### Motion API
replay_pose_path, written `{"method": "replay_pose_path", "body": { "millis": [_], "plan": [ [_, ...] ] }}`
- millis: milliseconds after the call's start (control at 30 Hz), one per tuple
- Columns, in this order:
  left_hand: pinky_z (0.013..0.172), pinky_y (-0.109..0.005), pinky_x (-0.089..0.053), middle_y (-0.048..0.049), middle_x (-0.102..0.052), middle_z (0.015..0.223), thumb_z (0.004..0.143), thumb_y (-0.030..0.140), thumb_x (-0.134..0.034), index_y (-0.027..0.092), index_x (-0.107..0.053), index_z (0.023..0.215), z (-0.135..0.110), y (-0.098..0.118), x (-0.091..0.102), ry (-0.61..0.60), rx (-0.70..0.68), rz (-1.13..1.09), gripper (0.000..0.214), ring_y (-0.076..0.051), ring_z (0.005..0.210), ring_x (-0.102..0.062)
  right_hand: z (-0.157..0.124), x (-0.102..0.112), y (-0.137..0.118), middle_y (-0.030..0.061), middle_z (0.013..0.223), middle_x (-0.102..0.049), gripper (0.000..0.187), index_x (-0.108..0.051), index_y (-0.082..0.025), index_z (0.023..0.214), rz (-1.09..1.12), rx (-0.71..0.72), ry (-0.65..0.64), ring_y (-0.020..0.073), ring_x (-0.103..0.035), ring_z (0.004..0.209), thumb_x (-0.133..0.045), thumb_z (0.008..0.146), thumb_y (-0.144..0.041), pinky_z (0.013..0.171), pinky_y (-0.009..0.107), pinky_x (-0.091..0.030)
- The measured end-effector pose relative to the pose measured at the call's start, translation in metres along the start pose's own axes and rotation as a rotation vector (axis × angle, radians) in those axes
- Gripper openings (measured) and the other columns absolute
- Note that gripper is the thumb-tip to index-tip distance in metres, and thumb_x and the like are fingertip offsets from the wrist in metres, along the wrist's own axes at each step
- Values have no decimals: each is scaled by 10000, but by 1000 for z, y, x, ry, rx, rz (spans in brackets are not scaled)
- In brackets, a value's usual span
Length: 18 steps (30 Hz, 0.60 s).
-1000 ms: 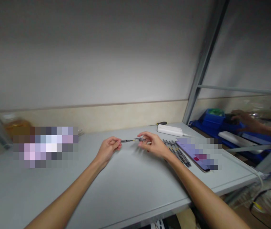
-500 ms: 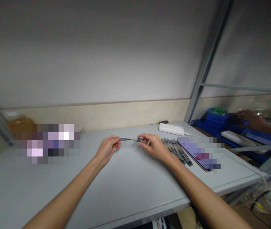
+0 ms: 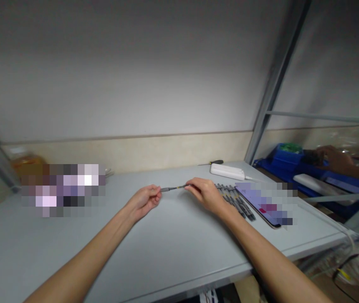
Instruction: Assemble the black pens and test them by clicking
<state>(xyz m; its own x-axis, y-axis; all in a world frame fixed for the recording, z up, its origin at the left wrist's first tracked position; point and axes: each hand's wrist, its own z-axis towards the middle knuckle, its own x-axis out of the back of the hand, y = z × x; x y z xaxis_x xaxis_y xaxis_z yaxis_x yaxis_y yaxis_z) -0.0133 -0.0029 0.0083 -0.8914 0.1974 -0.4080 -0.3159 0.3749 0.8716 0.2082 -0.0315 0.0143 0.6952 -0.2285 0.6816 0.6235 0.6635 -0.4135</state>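
Note:
A thin dark pen is held level between both my hands, just above the grey table. My left hand pinches its left end with curled fingers. My right hand is closed on its right end. Right behind that hand, a row of several similar dark pens lies on the table.
A white power strip and a small screwdriver lie at the back of the table. A blurred flat thing lies right of the pens. Another person's hand reaches over blue bins beyond the metal upright.
Both my hands have dropped a little toward the table with the pen, and my right hand's fingers have closed further over its end.

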Motion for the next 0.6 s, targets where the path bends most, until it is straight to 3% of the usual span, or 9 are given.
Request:
{"method": "replay_pose_path", "body": {
  "millis": [100, 200, 367, 600],
  "plan": [
    [455, -130, -369, 4, -527, 506, 680, 51, -621, 119, -507, 588, -1, -4, -4, -5, -71, 46, 162, -35, 439, -477, 2, 3, -5, 63, 677, -618, 307, -647, -177, 742, -23, -84, 60, 163, -532, 635, -449, 869, -375, 639, 268, -366],
    [472, -157, -361, 1, -561, 526, 621, 180, -709, 132, -522, 604, -2, -8, -8, 12, -275, 172, 194, -57, 477, -495, 5, 5, -9, 11, 546, -526, 342, -625, -165, 652, 17, -191, 72, 123, -440, 526, -446, 857, -374, 557, 244, -317],
    [493, -190, -357, 6, -581, 520, 626, 329, -701, 148, -546, 630, -3, -9, -10, 50, -577, 363, 239, -77, 483, -487, 6, 4, -5, -37, 475, -363, 374, -613, -148, 636, 216, -329, 40, 93, -317, 470, -456, 822, -431, 461, 221, -220],
    [509, -196, -366, 8, -581, 526, 642, 329, -678, 154, -532, 610, -1, -16, -10, 65, -594, 385, 230, -86, 501, -500, 6, 0, 0, -60, 417, -343, 381, -543, -159, 584, 453, -474, -21, 78, -296, 392, -474, 791, -472, 414, 222, -198]
  ]
}}
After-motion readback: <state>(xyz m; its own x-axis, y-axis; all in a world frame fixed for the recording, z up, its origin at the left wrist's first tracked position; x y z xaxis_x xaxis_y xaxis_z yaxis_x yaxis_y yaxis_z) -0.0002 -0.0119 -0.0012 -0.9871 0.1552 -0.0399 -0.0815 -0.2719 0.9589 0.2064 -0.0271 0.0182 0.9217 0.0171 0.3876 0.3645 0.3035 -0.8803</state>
